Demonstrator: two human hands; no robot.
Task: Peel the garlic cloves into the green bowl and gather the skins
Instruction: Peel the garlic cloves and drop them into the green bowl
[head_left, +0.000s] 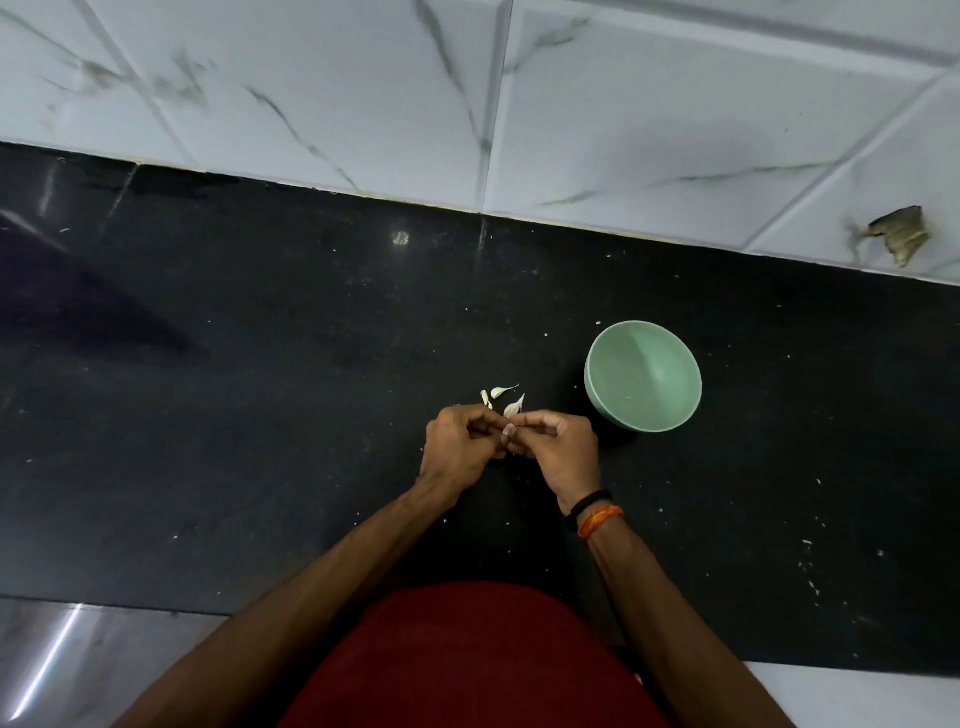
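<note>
Left hand (457, 447) and right hand (558, 444) pinch one garlic clove (508, 430) between curled fingertips. Unpeeled cloves (501, 397) lie just beyond; the green bowl (643, 375), seemingly empty, sits beyond-right. Good practice: steady the clove, strip skin with the thumbnail.

No text, label, brand, number or sign can be read anywhere in the head view; every surface that shows is plain and unmarked.

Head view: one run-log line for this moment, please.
left hand + right hand: peeling one garlic clove | green bowl: looks empty | loose cloves: on counter
</note>
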